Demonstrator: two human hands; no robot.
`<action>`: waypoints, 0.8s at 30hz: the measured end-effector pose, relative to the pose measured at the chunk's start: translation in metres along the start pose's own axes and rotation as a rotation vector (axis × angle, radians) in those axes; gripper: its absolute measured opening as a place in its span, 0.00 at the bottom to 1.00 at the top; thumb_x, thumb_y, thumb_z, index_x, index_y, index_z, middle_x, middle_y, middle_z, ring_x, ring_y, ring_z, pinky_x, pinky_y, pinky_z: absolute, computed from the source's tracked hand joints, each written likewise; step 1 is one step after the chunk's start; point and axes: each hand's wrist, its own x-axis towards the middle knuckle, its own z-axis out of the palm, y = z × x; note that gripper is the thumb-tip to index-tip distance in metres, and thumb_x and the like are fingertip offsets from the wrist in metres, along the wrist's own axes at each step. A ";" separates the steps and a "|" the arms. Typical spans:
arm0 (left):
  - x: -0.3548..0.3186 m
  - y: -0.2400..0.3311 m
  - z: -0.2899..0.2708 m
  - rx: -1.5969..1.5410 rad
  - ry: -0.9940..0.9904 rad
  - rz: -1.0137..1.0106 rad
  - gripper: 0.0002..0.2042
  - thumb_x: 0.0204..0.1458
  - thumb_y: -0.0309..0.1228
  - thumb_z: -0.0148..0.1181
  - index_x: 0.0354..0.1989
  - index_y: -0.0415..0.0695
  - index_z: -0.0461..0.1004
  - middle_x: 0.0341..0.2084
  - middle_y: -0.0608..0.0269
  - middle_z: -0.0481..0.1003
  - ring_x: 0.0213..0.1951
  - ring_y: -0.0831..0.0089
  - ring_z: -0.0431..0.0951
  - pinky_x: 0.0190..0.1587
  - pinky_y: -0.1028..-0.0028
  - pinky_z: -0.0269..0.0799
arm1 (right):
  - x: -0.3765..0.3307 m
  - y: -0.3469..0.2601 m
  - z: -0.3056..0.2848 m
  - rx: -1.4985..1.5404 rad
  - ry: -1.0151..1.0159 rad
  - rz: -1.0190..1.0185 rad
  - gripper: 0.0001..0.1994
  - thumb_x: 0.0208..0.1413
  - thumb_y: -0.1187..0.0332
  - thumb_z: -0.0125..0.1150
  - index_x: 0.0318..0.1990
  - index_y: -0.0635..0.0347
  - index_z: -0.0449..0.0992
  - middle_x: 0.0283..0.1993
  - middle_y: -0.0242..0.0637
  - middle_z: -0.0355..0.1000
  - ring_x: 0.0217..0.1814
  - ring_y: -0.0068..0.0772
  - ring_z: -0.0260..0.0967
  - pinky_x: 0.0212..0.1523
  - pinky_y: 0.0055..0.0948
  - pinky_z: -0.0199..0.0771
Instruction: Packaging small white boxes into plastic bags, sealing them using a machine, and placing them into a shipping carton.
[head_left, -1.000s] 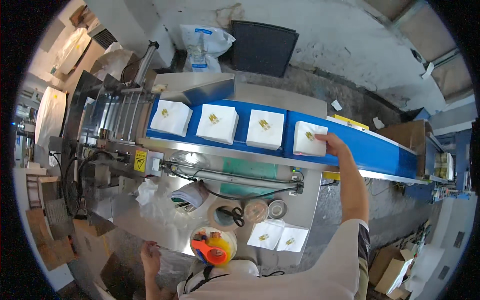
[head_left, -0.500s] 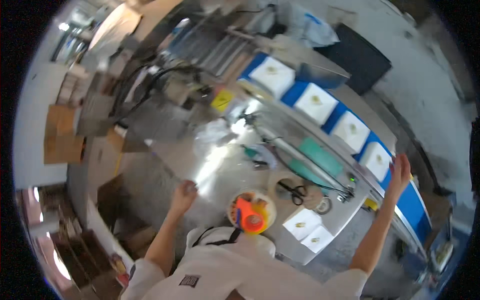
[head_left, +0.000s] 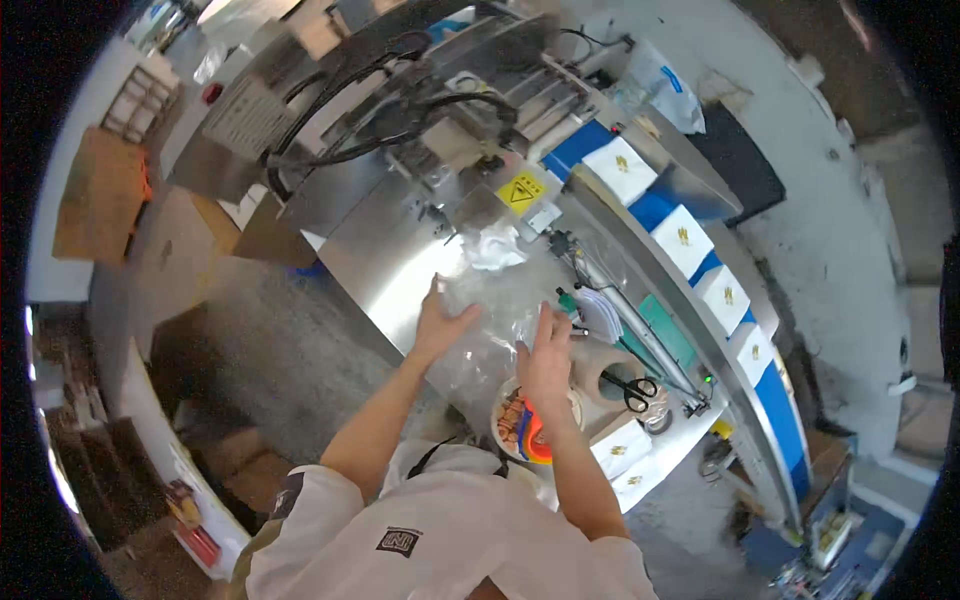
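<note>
My left hand (head_left: 443, 325) is over the metal worktop with thumb and fingers apart, at the left edge of a clear plastic bag or film (head_left: 495, 300). Opposite it, my right hand (head_left: 547, 368) has its fingers stretched out along the right side of the same plastic. Whether the fingertips press on the plastic I cannot tell. Just below my right hand stands a round tub (head_left: 506, 418) holding brown pieces and an orange tape dispenser (head_left: 536, 440), partly hidden by my forearm. Crumpled white plastic (head_left: 495, 247) sits beyond the clear plastic.
A blue conveyor belt (head_left: 775, 420) on the right carries several white cards or packets (head_left: 683, 240) with gold marks. Black-handled scissors (head_left: 638, 393) rest in a wide roll (head_left: 595, 368). Two white packets (head_left: 620, 448) lie nearby. A machine with a yellow warning label (head_left: 521, 192) stands ahead.
My right hand has come left from beside the conveyor to the plastic. My left hand has moved forward and right and spread its fingers. The view has turned.
</note>
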 end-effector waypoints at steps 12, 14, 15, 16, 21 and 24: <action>0.016 -0.049 0.034 -0.108 -0.140 -0.059 0.30 0.45 0.46 0.67 0.52 0.38 0.72 0.38 0.45 0.77 0.52 0.51 0.74 0.52 0.62 0.70 | 0.006 0.008 0.097 -0.023 0.113 -0.299 0.20 0.55 0.72 0.58 0.55 0.67 0.71 0.57 0.50 0.69 0.57 0.51 0.68 0.55 0.39 0.70; 0.008 -0.051 0.028 -0.772 -0.276 -0.259 0.27 0.46 0.43 0.66 0.50 0.36 0.73 0.36 0.53 0.78 0.46 0.64 0.77 0.48 0.66 0.71 | 0.009 0.015 0.119 0.491 -0.050 -0.030 0.15 0.55 0.71 0.57 0.50 0.64 0.75 0.46 0.47 0.75 0.48 0.44 0.73 0.51 0.35 0.71; 0.003 -0.051 0.027 -0.771 -0.275 -0.258 0.27 0.46 0.43 0.66 0.50 0.36 0.73 0.36 0.53 0.78 0.46 0.64 0.77 0.48 0.66 0.71 | 0.008 0.015 0.126 0.492 -0.050 -0.031 0.15 0.55 0.71 0.57 0.50 0.64 0.75 0.46 0.47 0.75 0.48 0.44 0.73 0.51 0.35 0.71; -0.005 -0.048 0.026 -0.711 -0.226 -0.283 0.26 0.46 0.43 0.66 0.48 0.35 0.74 0.34 0.57 0.77 0.43 0.69 0.77 0.46 0.66 0.72 | 0.006 0.015 0.130 0.549 -0.212 0.049 0.14 0.56 0.70 0.57 0.49 0.64 0.76 0.43 0.46 0.76 0.44 0.40 0.74 0.50 0.33 0.71; 0.000 -0.089 0.006 -0.695 -0.178 -0.279 0.23 0.43 0.40 0.69 0.41 0.32 0.76 0.33 0.52 0.79 0.40 0.64 0.80 0.42 0.63 0.73 | -0.012 -0.038 0.121 0.583 -0.391 -0.087 0.10 0.59 0.69 0.57 0.43 0.67 0.77 0.38 0.37 0.76 0.42 0.21 0.70 0.45 0.26 0.70; 0.002 -0.118 -0.001 -0.142 0.104 -0.081 0.19 0.40 0.37 0.68 0.36 0.34 0.76 0.33 0.39 0.76 0.39 0.43 0.77 0.42 0.57 0.72 | -0.004 -0.075 0.086 0.354 -0.274 -0.004 0.17 0.55 0.66 0.64 0.49 0.67 0.75 0.46 0.48 0.76 0.49 0.37 0.73 0.47 0.34 0.73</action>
